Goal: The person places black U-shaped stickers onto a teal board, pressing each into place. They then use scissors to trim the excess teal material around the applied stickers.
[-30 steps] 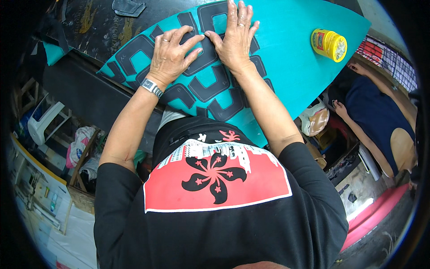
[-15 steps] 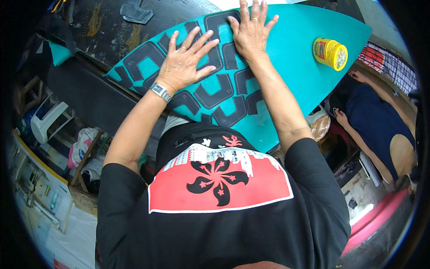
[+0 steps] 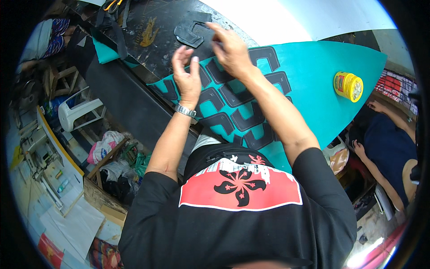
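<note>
A teal sheet (image 3: 309, 85) lies over the table in front of me, tapering to a point at its left end. Several dark grey C-shaped pieces (image 3: 248, 116) are laid out close together on its left half. My left hand (image 3: 188, 74) is raised over the sheet's left part, fingers bent but apart, holding nothing. Above the sheet's far edge is my right hand (image 3: 229, 50), its index finger reaching to the edge of a small pile of dark pieces (image 3: 190, 33). I see no piece gripped between its fingers. A yellow tub (image 3: 348, 86) stands on the sheet's right side.
Orange-handled scissors (image 3: 112, 5) lie at the far left of the dark tabletop (image 3: 145, 33). White sheets (image 3: 295, 18) cover the far right. A white plastic stool (image 3: 80, 110) is at left. Another person in dark blue (image 3: 387, 148) is at right.
Both hands have lifted from the pieces on the teal sheet. My right hand has moved left to the dark pile beyond the sheet. The view has shifted, so the scene sits lower and further right.
</note>
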Motion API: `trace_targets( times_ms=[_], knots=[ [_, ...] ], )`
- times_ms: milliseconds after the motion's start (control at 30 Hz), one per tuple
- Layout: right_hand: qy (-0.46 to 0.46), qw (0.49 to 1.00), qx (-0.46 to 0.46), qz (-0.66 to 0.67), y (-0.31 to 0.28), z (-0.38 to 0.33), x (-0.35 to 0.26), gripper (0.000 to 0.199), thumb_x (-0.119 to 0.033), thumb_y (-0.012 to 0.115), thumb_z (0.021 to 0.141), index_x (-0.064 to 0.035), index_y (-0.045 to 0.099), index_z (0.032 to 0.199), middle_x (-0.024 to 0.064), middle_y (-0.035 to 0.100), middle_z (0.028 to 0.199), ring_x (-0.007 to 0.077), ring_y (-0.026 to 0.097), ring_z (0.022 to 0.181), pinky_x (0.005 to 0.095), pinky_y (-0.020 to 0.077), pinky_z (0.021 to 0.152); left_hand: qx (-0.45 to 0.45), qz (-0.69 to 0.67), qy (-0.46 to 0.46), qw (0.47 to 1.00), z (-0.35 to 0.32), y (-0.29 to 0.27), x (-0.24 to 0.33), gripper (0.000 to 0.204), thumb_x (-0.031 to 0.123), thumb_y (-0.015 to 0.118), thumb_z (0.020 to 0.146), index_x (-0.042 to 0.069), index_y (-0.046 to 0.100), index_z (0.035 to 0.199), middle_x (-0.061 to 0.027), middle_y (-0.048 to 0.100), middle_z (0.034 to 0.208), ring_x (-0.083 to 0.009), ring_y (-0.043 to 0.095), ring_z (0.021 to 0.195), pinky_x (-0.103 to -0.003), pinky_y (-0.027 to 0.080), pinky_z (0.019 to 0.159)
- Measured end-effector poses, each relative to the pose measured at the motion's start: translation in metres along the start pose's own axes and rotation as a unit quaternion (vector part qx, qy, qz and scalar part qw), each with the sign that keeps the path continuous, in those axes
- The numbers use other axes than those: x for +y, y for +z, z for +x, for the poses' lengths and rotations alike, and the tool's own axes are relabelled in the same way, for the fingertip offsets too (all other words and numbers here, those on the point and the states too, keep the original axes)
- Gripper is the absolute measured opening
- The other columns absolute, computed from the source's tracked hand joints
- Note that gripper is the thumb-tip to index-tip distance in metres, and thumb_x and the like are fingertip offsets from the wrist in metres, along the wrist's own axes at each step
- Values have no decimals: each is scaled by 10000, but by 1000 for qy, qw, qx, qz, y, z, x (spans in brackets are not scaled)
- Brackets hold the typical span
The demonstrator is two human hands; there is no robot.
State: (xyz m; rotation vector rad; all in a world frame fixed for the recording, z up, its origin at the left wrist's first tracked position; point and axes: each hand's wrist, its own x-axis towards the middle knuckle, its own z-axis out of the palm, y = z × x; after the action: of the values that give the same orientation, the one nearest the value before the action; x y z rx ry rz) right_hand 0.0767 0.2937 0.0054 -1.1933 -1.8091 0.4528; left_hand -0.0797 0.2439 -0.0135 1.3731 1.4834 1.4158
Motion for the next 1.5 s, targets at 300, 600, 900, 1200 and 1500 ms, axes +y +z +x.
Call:
trace_targets(
  times_ms=[300, 600, 900, 1200, 1500],
  knots=[
    [-65, 984, -100, -133, 69, 54, -5, 540, -161, 738, 740, -55, 571, 1243, 168, 707, 931, 337, 690, 918, 437, 577, 741, 0, 31, -27, 999, 38, -10, -25, 586, -16, 645, 926, 39, 363, 1437, -149, 636, 1204, -163, 612, 1028, -270, 512, 867],
    [-69, 975, -137, -161, 76, 51, -12, 600, -221, 754, 730, -69, 554, 1276, 143, 714, 939, 320, 682, 934, 421, 565, 746, 9, 117, -26, 993, 36, -7, -19, 590, -9, 625, 924, 59, 354, 1443, -174, 687, 1176, -234, 682, 1019, -330, 535, 882],
    [3, 993, 33, -113, 78, 50, 11, 554, -41, 727, 742, -78, 572, 1272, 116, 699, 863, 288, 683, 827, 410, 559, 711, -31, 309, 133, 941, 37, -3, -27, 280, 137, 680, 909, 65, 645, 1178, -123, 625, 1170, -313, 572, 1094, -422, 449, 972],
    [231, 919, 230, 221, 6, 54, 64, 178, -80, 548, 894, 8, 613, 1034, 104, 626, 895, 199, 591, 801, 338, 495, 758, -37, 353, 121, 927, 42, 0, -31, 286, 313, 692, 917, 148, 663, 1148, -90, 583, 1196, -319, 537, 1111, -442, 440, 958],
    [278, 905, 149, 287, -122, -14, 42, 523, 31, 687, 799, -50, 572, 1302, 41, 681, 851, 150, 656, 795, 283, 517, 680, 29, 163, 65, 984, 37, -4, -18, 281, 105, 783, 851, 67, 631, 1084, -53, 565, 986, -153, 583, 817, -298, 505, 768]
  ],
)
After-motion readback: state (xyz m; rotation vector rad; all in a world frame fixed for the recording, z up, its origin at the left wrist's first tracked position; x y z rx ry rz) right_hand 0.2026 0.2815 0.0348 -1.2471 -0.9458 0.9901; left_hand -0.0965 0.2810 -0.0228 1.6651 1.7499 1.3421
